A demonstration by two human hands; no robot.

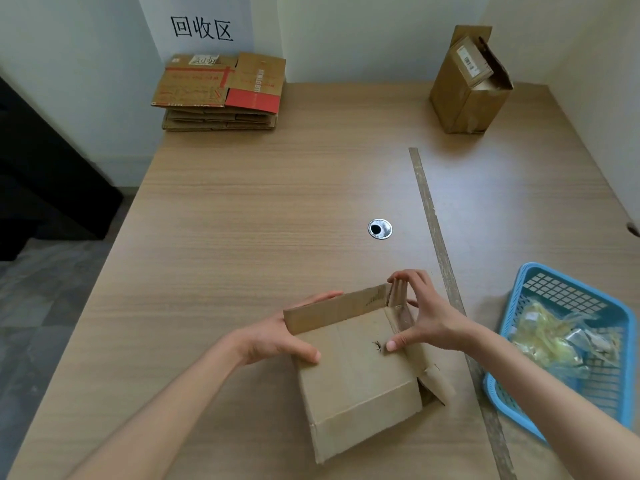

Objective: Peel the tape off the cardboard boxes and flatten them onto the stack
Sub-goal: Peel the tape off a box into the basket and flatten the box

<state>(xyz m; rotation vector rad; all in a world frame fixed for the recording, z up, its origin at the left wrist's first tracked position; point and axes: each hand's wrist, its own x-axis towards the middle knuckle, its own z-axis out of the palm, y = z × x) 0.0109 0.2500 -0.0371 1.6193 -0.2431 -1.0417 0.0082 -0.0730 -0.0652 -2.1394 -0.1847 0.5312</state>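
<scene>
My left hand [277, 336] grips the left edge of a plain brown cardboard box [360, 375] lying near the front of the wooden desk [242, 209], thumb curled onto its top face and fingers behind a raised flap. My right hand [433, 320] pinches the box's far right corner, fingertips on the top of the folded flap and thumb pressed on the top face beside a small torn hole. I can read no printing on this box. At the desk's far left corner sits the stack of flattened boxes [221, 95], its top sheets printed in red with lettering too small to read and a white label. On the wall above it a white sign [201, 28] reads "回收区" in black. At the far right stands an upright open carton [467, 84] with a barcode label whose text is illegible. A blue plastic basket [616, 341] at my right holds crumpled clear tape [554, 341]. A long strip [446, 271] runs along the desk, and a round metal cable grommet [380, 229] sits mid-desk.
</scene>
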